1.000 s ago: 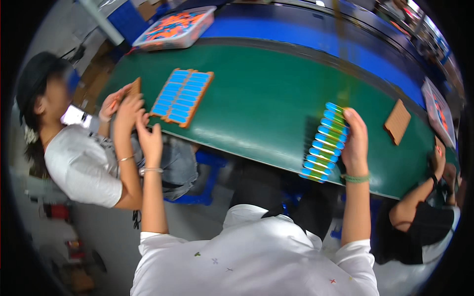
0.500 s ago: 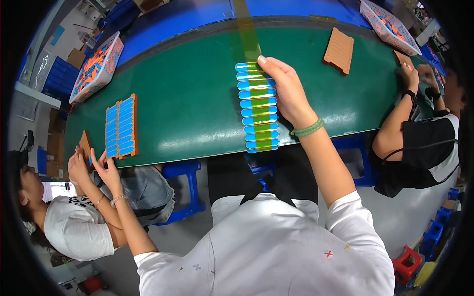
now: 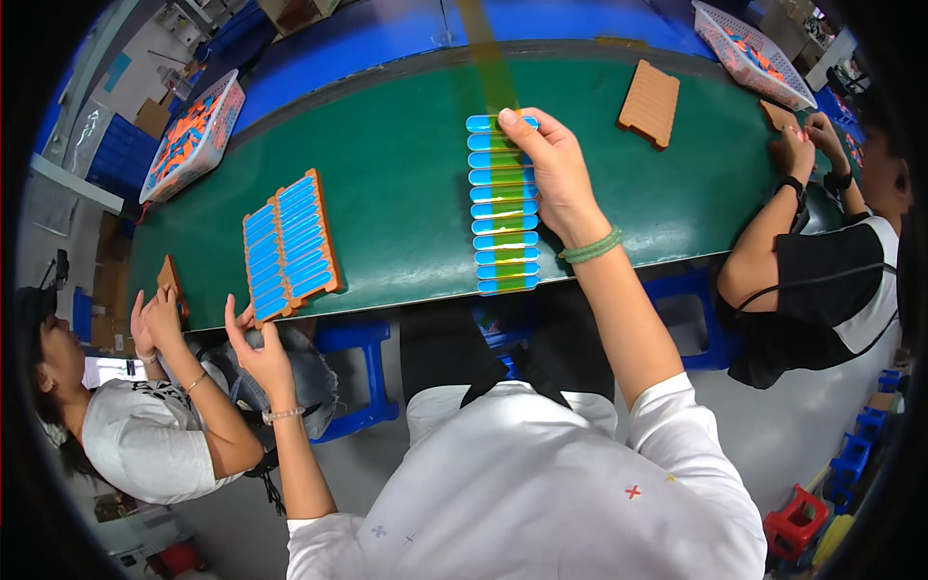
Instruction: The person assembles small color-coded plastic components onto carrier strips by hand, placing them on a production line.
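My right hand (image 3: 556,159) is closed, thumb on top, on the far end of a row of blue round-ended sticks (image 3: 483,194). Yellowish clear tape (image 3: 480,48) runs down the middle of the row and on from it past the table's far edge. The row's near end reaches the table's front edge. At the left, my left hand (image 3: 263,362) pinches the near corner of an orange-brown ridged tray (image 3: 323,232). Two columns of blue sticks (image 3: 302,237) lie in that tray, which is slanted on the green table (image 3: 406,174).
An orange-brown ridged tray without sticks (image 3: 650,101) lies at the far right. White baskets of orange and blue pieces stand at the far left (image 3: 217,135) and far right (image 3: 739,68). Co-workers sit at the left (image 3: 155,435) and right (image 3: 822,261), each handling a tray.
My left hand has moved rightward with the filled tray, which has turned clockwise. My right hand still holds the taped row, almost in the same place.
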Tool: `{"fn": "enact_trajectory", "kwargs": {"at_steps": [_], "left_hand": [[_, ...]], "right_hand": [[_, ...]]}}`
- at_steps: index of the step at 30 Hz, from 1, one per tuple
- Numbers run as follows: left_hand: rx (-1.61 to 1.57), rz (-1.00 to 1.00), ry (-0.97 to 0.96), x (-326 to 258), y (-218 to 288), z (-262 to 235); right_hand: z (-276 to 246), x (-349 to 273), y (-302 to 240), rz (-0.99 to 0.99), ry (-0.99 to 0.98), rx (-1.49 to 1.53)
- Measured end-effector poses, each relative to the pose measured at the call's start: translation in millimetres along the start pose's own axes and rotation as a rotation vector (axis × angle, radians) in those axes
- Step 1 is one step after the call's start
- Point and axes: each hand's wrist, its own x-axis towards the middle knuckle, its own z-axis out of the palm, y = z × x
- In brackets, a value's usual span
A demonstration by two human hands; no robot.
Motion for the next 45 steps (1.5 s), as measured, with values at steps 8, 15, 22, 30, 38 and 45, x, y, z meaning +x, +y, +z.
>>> {"fn": "enact_trajectory", "kwargs": {"at_steps": [8, 15, 22, 30, 38, 45], "left_hand": [[-0.005, 0.148, -0.074, -20.1, 28.1, 29.7], [0.046, 0.178, -0.127, -32.2, 59.3, 54.2], [0.03, 0.362, -0.145, -48.8, 104.2, 82.0], [0.034, 0.319, -0.248, -64.2, 120.5, 96.7], [0.046, 0.364, -0.303, -67.0, 128.2, 99.5], [0.034, 0.38, -0.291, -69.1, 122.5, 100.7]], "right_hand": [[5.1, 3.2, -52.4, -0.117, -0.08, -0.255], [8.0, 1.5, -95.0, -0.177, -0.058, -0.306], [18.3, -5.6, -117.1, -0.145, 0.043, -0.193], [20.0, 16.6, -137.4, -0.179, -0.066, -0.22], [29.4, 0.2, -147.5, -0.127, -0.052, -0.209], [57.5, 10.1, -182.7, -0.191, 0.014, -0.244]]}}
